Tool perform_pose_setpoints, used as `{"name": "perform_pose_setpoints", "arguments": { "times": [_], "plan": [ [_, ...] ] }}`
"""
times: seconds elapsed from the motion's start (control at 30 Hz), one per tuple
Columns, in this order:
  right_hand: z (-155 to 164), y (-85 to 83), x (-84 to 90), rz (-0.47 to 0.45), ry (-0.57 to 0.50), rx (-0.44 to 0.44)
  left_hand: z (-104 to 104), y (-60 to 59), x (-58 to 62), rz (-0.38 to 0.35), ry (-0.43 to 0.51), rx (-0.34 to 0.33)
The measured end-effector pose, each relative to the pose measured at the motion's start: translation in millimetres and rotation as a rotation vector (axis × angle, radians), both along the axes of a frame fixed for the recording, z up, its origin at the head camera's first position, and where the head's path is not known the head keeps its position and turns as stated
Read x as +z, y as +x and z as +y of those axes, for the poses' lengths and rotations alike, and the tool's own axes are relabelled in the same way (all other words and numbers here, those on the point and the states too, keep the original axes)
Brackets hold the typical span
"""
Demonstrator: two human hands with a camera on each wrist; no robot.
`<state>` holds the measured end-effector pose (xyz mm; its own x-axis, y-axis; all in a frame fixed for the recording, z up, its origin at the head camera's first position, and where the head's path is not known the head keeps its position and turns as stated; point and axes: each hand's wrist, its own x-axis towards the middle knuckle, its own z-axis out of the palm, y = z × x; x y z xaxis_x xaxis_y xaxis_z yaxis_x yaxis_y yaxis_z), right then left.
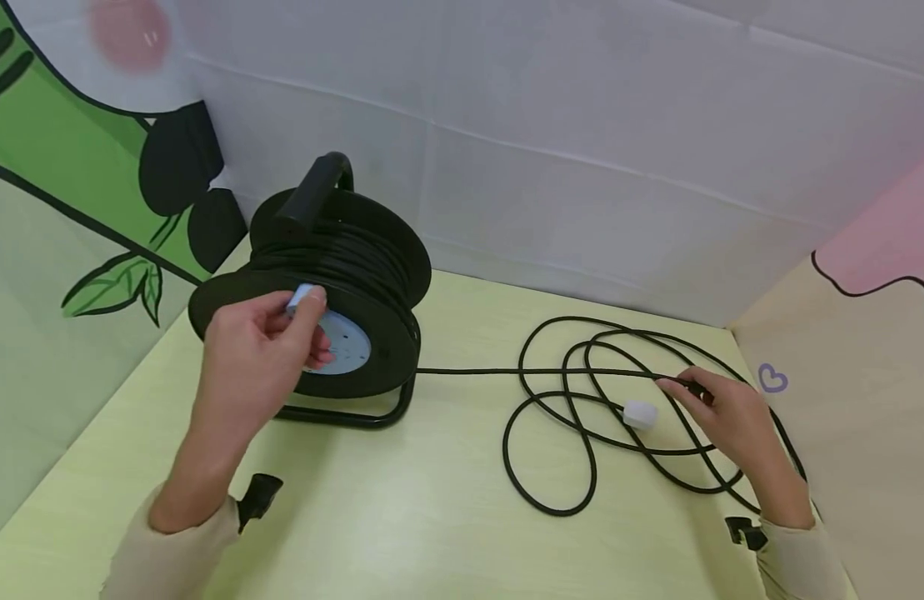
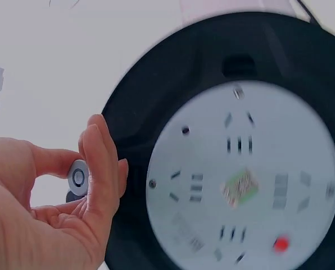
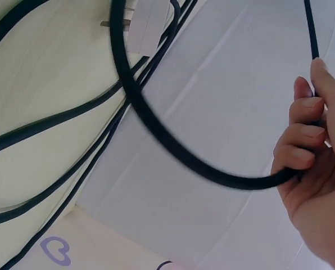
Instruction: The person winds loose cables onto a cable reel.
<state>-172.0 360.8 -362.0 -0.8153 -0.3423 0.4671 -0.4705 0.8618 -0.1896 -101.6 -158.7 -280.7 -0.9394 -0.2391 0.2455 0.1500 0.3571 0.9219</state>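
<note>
A black cable reel (image 1: pixel 392 354) stands upright on the table at left, black cord wound round its drum. My left hand (image 1: pixel 255 354) pinches the reel's light-coloured crank knob (image 1: pixel 300 297) between thumb and fingers; the left wrist view shows the knob's round end (image 2: pixel 78 178). Beside those fingers is the pale socket disc (image 2: pixel 207 152) with a red button. On the right, my right hand (image 1: pixel 735 421) has its fingers curled round the cord (image 1: pixel 469 372), which runs fairly straight from the reel. Loose loops of the cord lie under and around this hand, with a white plug (image 1: pixel 640 414) among them.
The reel has a carrying handle (image 1: pixel 315 196) on top and a tubular foot (image 1: pixel 372 421) below. A pale hanging sheet (image 1: pixel 551 133) backs the table (image 1: pixel 432 500), with printed walls at both sides. Black wrist mounts (image 1: pixel 259 497) sit at both sleeves.
</note>
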Motion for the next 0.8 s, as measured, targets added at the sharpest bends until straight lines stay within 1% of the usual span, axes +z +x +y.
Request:
{"name": "perform_pose_setpoints", "arguments": {
  "times": [0.17, 0.27, 0.37, 0.47, 0.53, 0.6, 0.7, 0.8],
  "plan": [
    [2.5, 4.0, 3.3, -0.046, -0.057, -0.008, 20.6, -0.5, -7.0, 0.019, -0.088, -0.046],
    [1.8, 4.2, 8.5, -0.047, -0.1, 0.019, 29.6, -0.9, -12.9, -0.001, -0.118, -0.067],
    [1.8, 3.1, 21.2, 0.013, -0.136, 0.086, 36.5, -1.8, -18.6, -0.021, -0.116, -0.086],
    [1.6, 1.8, 38.2, 0.111, -0.168, 0.151, 41.5, -2.2, -24.1, -0.021, -0.119, -0.092],
    [0.8, 1.5, 49.0, 0.156, -0.196, 0.178, 44.3, -2.1, -27.4, -0.018, -0.123, -0.088],
    [-0.7, 1.0, 57.3, 0.196, -0.202, 0.193, 46.7, -1.6, -30.2, -0.013, -0.128, -0.084],
    [-1.8, 1.5, 63.9, 0.212, -0.192, 0.197, 50.0, -1.4, -33.9, -0.004, -0.123, -0.087],
    [1.0, 3.1, 63.3, 0.193, -0.175, 0.195, 53.2, -1.8, -38.3, 0.01, -0.134, -0.091]
  ]
}}
